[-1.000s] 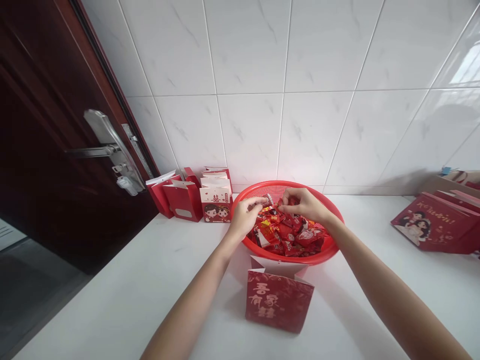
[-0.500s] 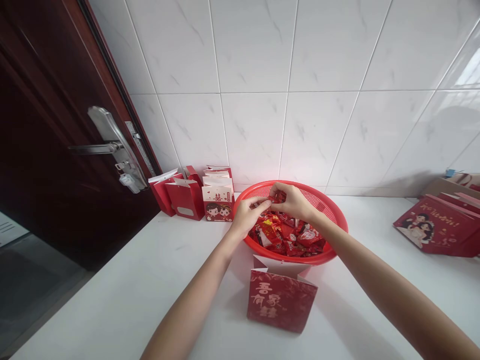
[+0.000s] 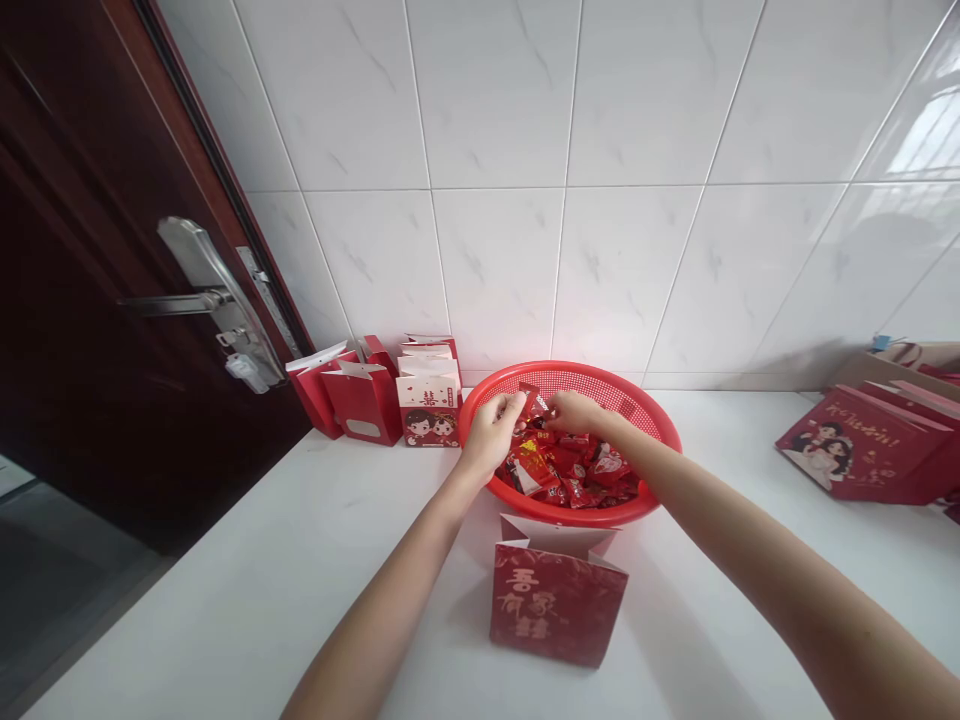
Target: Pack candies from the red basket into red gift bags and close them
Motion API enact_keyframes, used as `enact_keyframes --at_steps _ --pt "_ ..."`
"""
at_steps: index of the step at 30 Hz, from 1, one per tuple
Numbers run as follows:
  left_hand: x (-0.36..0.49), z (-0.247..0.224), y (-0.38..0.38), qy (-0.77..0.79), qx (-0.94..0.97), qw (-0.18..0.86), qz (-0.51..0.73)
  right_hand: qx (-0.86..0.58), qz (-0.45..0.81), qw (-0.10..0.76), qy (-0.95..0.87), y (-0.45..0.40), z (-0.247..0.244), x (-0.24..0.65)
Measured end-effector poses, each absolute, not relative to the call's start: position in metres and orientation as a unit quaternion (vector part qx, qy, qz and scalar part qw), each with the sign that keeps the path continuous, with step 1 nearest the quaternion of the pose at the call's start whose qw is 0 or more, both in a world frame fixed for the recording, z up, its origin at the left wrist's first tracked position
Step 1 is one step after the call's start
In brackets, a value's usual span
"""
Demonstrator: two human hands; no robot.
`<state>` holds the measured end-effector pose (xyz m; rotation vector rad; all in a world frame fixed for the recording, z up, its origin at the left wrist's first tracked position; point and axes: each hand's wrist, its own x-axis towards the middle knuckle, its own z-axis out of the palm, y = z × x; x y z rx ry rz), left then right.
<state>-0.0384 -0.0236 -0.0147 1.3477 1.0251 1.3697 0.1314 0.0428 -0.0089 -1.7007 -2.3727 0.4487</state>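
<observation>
Both hands are over a red plastic basket [image 3: 667, 430] filled with wrapped candies [image 3: 559, 470] in red packaging. My left hand [image 3: 491, 432] is closed on a red candy packet [image 3: 534, 400] that sticks up past its thumb. Beside it, my right hand [image 3: 576, 412] reaches down among the candies at the back of the basket. Its fingers are bent and their tips are partly hidden, so what they grip does not show. In front of the basket stands a dark red paper gift bag [image 3: 559, 605] with its top open and gold characters on its front.
Several red and white gift boxes [image 3: 427, 400] stand at the wall on the left. More red bags [image 3: 862, 440] lean by a cardboard box [image 3: 900, 362] at the right. A dark wooden door [image 3: 75, 300] with a metal handle [image 3: 180, 303] borders the white table [image 3: 300, 580].
My hands have moved apart. The left now holds a candy packet upright, while the right has dropped lower into the basket. The view has shifted slightly.
</observation>
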Motion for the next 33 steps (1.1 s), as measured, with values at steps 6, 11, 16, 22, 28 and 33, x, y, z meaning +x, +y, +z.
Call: enact_keyframes --at_steps 6,11,16,22,28,33 --pt "-0.038 -0.016 -0.023 0.411 0.554 0.459 0.56 -0.549 0.069 -0.025 -0.833 0.032 -0.016 0.117" --pt "-0.038 -0.016 -0.023 0.403 0.553 0.465 0.561 -0.519 0.048 -0.051 -0.852 0.026 -0.015 0.12" --pt "-0.038 -0.015 -0.024 0.411 0.55 0.466 0.558 -0.518 0.067 -0.02 -0.852 0.027 -0.017 0.115" --pt "-0.04 -0.014 -0.025 0.415 0.545 0.461 0.564 -0.539 0.105 0.143 -0.823 0.026 0.01 0.13" --pt "-0.041 -0.011 -0.024 0.39 0.513 0.5 0.579 -0.409 0.39 0.479 -0.672 -0.022 0.03 0.153" --pt "-0.049 0.011 -0.038 0.353 0.539 0.572 0.508 -0.332 0.527 0.427 -0.656 -0.079 0.044 0.168"
